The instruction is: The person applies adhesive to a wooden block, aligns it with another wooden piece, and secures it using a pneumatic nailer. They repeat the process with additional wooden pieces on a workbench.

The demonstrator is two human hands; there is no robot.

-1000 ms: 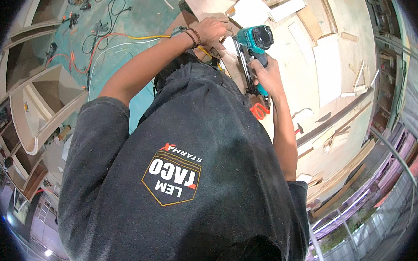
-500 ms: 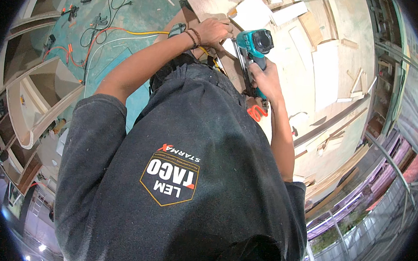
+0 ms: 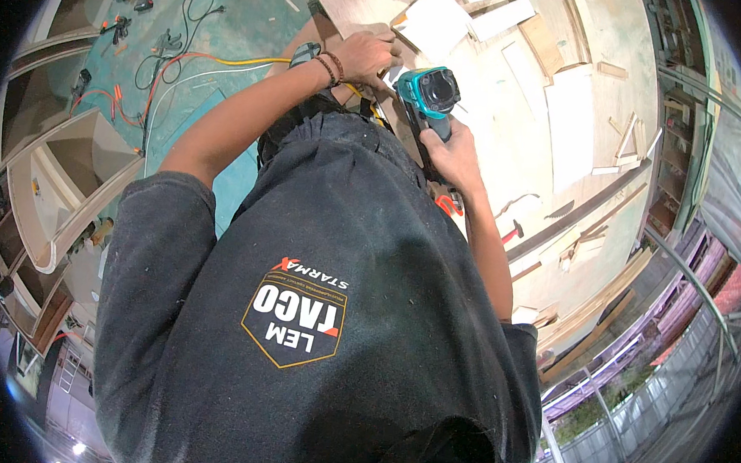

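The left hand (image 3: pixel 367 55) reaches across the body, its fingers bent over the top of a narrow brown board (image 3: pixel 394 116) that stands just in front of the person's waist. The right hand (image 3: pixel 455 154) is wrapped around the handle of a teal and black nail gun (image 3: pixel 427 92), its round-capped head tipped up toward the camera, just beside the board. The left hand seems placed there to steady the work, leaving the right to bear the tool's weight; the bent elbows keep both close to the body.

On the right spreads a pale plywood worktop (image 3: pixel 502 159), scattered with white panels (image 3: pixel 570 125), wood strips and a red-headed hammer (image 3: pixel 513 233), perhaps laid aside within reach. To the left, a yellow hose (image 3: pixel 258 60) runs over a green floor (image 3: pixel 212 120), apparently kept off the worktop.

Much is hidden. The left fingertips cannot be made out, so whether that hand pinches the board or only presses on it cannot be told. The nail gun's nose is out of sight, and so is any contact with wood. An orange coil (image 3: pixel 450 204) is partly covered by the right forearm and dark shirt (image 3: pixel 320 228).
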